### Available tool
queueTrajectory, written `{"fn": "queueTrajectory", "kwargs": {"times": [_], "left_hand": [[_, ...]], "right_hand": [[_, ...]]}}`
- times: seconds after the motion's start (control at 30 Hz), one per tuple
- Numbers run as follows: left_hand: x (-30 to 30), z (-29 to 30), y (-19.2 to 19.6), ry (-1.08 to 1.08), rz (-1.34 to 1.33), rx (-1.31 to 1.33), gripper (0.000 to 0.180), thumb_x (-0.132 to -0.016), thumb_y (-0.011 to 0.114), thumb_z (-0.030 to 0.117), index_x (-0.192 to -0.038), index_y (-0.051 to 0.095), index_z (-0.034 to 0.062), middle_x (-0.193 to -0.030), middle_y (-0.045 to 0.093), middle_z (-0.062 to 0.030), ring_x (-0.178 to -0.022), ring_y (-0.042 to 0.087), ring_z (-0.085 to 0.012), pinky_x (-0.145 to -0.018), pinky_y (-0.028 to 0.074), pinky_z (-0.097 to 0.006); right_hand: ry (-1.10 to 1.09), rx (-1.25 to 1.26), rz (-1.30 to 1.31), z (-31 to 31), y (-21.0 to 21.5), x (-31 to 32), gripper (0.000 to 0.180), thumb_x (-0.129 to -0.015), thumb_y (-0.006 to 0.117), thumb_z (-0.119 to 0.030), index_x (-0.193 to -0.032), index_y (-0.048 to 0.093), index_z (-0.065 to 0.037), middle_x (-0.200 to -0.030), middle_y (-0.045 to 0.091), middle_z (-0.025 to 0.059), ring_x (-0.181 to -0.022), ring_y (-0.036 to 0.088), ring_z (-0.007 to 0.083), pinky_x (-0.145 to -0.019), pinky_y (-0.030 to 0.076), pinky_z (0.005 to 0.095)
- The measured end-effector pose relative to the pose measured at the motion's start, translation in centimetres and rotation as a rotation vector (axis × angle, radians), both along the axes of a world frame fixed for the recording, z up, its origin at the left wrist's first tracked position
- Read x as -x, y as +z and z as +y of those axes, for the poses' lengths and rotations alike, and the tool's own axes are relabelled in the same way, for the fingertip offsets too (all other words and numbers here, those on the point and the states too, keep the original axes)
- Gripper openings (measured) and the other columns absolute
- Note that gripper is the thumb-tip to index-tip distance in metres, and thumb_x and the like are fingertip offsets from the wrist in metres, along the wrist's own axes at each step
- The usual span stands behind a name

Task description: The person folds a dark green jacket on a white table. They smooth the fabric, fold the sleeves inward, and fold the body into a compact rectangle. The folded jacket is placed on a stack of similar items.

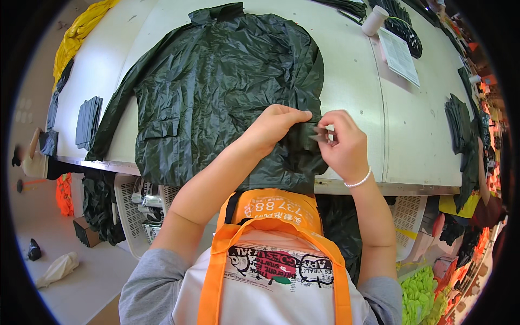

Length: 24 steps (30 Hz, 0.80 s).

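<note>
A shiny dark green rain jacket (pixel 216 81) lies spread over the white table, its collar at the far side and one sleeve stretched out to the left. My left hand (pixel 279 127) is closed in a pinch on the jacket near its right side, thumb and fingers together on the fabric. Just right of it, beside the jacket's edge, my right hand (pixel 344 143) has its fingers curled round a small grey pointed tool (pixel 318 135). Motion smears that tool, so its exact kind does not show. Below the hands the fabric hangs over the table's front edge.
Folded dark garments (pixel 88 122) lie at the table's left, and another stack (pixel 459 122) sits at the right. A white bottle (pixel 375 20) and a printed sheet (pixel 399 57) are at the far right. White baskets (pixel 127 216) stand below the front edge. Other people are at both sides.
</note>
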<state>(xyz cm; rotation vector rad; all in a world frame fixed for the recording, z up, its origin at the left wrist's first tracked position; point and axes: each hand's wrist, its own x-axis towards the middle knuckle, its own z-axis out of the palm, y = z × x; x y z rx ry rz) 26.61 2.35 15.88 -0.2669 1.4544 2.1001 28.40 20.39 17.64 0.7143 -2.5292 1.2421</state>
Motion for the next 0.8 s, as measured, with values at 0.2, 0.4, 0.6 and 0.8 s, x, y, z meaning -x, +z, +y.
{"fn": "queueTrajectory", "kwargs": {"times": [0.2, 0.4, 0.6, 0.8], "left_hand": [[0.0, -0.3, 1.0, -0.023, 0.064, -0.098, 0.024, -0.091, 0.059, 0.020, -0.088, 0.068, -0.0025, -0.085, 0.070, -0.0077, -0.074, 0.065, -0.0112, -0.071, 0.050, -0.025], [-0.1, -0.5, 1.4, -0.041, -0.021, -0.215, 0.030, -0.086, 0.066, 0.025, -0.095, 0.067, -0.0041, -0.090, 0.069, -0.0070, -0.081, 0.061, -0.0085, -0.075, 0.047, -0.023], [-2.6, 1.9, -0.6, -0.156, 0.599, 0.100, 0.057, -0.063, 0.085, 0.021, -0.105, 0.058, -0.0047, -0.088, 0.065, -0.0065, -0.081, 0.060, -0.0145, -0.077, 0.047, -0.027], [5.0, -3.3, -1.9, 0.617, 0.805, 0.950, 0.019, -0.063, 0.055, -0.010, -0.079, 0.054, 0.0011, -0.064, 0.055, -0.0136, -0.058, 0.052, -0.0204, -0.059, 0.045, -0.029]], "right_hand": [[-0.050, 0.456, -0.440, 2.6, -2.0, 1.5, 0.013, -0.084, 0.062, 0.001, -0.097, 0.061, -0.002, -0.097, 0.062, -0.0042, -0.055, 0.031, -0.0012, -0.050, 0.029, 0.0146], [0.096, 0.368, -0.446, 3.2, -3.5, 1.7, 0.016, -0.079, 0.069, 0.000, -0.088, 0.057, -0.003, -0.079, 0.058, -0.0053, -0.056, 0.031, 0.0015, -0.052, 0.029, 0.0176], [-0.449, 0.240, 0.100, 1.2, -2.0, 2.9, 0.013, -0.088, 0.062, -0.011, -0.086, 0.051, -0.004, -0.060, 0.051, 0.0055, -0.051, 0.045, 0.0139, -0.049, 0.040, 0.0268], [0.006, 0.227, -0.115, -2.3, 0.4, -1.3, 0.020, -0.081, 0.071, -0.007, -0.085, 0.051, -0.005, -0.062, 0.053, 0.0074, -0.049, 0.049, 0.0143, -0.048, 0.042, 0.0245]]}}
